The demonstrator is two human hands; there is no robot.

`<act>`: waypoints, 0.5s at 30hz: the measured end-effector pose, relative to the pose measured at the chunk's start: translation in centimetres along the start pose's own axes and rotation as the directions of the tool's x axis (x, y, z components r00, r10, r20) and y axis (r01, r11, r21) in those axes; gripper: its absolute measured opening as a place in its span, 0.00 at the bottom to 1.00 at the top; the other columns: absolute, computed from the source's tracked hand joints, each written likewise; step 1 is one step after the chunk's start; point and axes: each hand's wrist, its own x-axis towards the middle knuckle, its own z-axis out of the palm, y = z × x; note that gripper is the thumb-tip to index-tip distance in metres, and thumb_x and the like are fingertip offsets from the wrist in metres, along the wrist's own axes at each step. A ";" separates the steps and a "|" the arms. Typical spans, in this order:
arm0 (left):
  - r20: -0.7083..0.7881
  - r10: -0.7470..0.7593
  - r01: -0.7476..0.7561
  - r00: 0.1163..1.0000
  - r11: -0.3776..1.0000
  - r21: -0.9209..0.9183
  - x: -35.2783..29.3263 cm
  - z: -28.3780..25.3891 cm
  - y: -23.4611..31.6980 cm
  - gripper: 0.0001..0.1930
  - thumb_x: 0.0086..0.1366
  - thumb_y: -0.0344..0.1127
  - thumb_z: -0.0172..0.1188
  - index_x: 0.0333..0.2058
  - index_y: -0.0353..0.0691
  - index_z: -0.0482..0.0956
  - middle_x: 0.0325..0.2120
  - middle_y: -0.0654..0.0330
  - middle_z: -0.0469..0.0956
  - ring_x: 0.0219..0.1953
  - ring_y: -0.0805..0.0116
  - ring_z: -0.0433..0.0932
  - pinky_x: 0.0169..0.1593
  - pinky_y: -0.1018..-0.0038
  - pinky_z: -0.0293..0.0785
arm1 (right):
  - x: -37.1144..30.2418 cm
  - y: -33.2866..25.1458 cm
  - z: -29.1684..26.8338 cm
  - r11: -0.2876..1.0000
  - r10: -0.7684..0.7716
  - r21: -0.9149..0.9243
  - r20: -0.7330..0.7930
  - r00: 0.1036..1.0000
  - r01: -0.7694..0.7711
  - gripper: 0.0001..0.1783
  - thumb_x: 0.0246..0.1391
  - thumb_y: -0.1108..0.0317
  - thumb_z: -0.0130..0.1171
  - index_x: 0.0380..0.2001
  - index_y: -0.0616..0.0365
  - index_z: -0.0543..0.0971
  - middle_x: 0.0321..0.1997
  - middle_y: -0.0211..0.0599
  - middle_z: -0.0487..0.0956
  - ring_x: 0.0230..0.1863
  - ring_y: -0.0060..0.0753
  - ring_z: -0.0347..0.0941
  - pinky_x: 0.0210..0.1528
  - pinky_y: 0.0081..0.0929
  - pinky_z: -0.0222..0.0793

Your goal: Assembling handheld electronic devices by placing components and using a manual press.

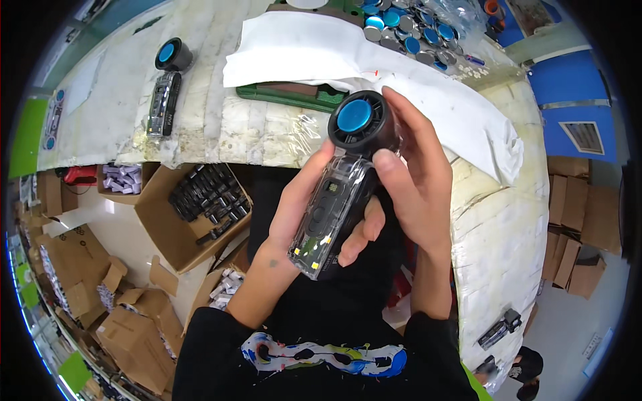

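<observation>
Over the bench's near edge I hold a handheld fan [319,217]. It has a round black head with dark vanes and a blue disc in the middle, and a clear body showing dark inner parts. My left hand [294,200] is closed along the left side of the body, fingertips near the neck. My right hand [421,180] wraps round the right side, its thumb at the neck and a finger up beside the head. The fan tilts, head up and to the right. Beyond it, a white sheet [301,47] partly covers a green tray [284,97].
A similar fan [164,103] lies at the bench's far left. Blue and silver discs [411,43] are heaped at the back. A cardboard box [164,230] of black parts stands below left, beside more cartons [137,347]. Another device [498,329] lies lower right, near a person [528,364].
</observation>
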 end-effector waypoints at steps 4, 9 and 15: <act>-0.003 -0.013 0.014 1.000 0.997 0.070 -1.0 0.2 0.5 0.39 0.77 0.66 0.27 0.58 0.33 0.70 0.26 0.33 0.79 0.15 0.52 0.80 0.16 0.68 0.79 | 1.1 -0.6 -0.2 0.997 0.001 0.078 0.032 0.999 -0.003 0.29 0.55 0.71 0.66 0.60 0.67 0.74 0.54 0.47 0.79 0.57 0.38 0.76 0.62 0.31 0.68; 0.000 -0.067 0.066 0.998 0.987 0.149 -2.5 0.1 0.3 0.43 0.76 0.67 0.24 0.62 0.29 0.67 0.27 0.33 0.80 0.18 0.47 0.81 0.20 0.68 0.81 | 1.7 -1.2 0.0 0.996 -0.091 -0.013 0.003 0.996 0.091 0.26 0.52 0.70 0.69 0.55 0.67 0.79 0.52 0.46 0.80 0.55 0.38 0.77 0.59 0.31 0.70; 0.138 -0.018 -0.025 0.990 0.954 0.300 -4.1 -2.4 0.2 0.39 0.78 0.64 0.25 0.65 0.34 0.64 0.19 0.49 0.77 0.11 0.68 0.73 0.14 0.78 0.68 | 1.4 -2.4 0.5 0.975 -0.201 -0.096 0.014 0.979 0.201 0.28 0.49 0.71 0.72 0.54 0.65 0.80 0.55 0.47 0.79 0.54 0.41 0.78 0.58 0.32 0.72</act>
